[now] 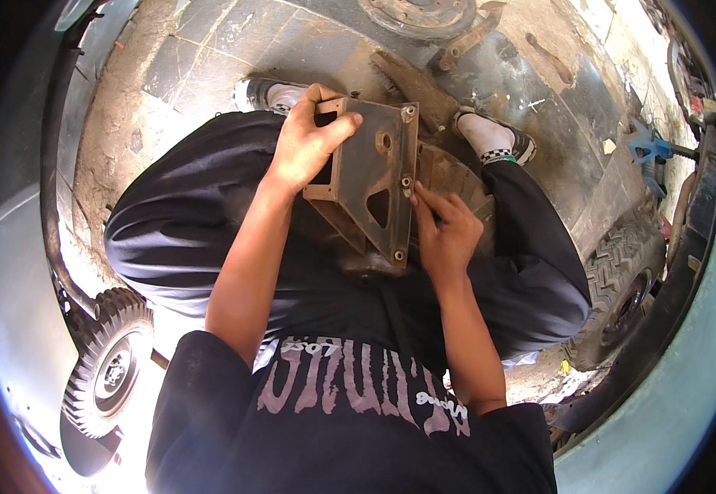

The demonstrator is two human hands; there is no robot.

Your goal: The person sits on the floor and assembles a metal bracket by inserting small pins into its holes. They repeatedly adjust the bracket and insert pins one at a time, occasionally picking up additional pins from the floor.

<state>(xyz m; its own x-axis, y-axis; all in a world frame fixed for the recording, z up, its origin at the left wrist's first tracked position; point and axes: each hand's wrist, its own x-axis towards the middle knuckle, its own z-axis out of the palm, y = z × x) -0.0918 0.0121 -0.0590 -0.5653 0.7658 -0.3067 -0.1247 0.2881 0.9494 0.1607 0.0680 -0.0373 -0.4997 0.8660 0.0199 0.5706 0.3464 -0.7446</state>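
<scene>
A dark, rust-stained metal bracket (366, 160) with box-like sides is held tilted over my lap. Its flat plate has a round hole and a rounded triangular cutout. Along the right flange sit a top nut (409, 113), a middle nut (405, 183) and a bottom nut (399, 256). My left hand (308, 140) is closed round the bracket's upper left edge, thumb on the plate. At the flange's right edge, my right hand (450, 230) has thumb and index fingertip brought together beside the middle nut. Whatever lies between those fingertips is too small to make out.
Behind the bracket lies a brown ribbed metal part (452, 177), between my legs. A round rusty metal disc (424, 12) rests on the tiled floor ahead. Vehicle tyres stand at left (111, 362) and right (621, 288). A blue metal tool (650, 152) is at far right.
</scene>
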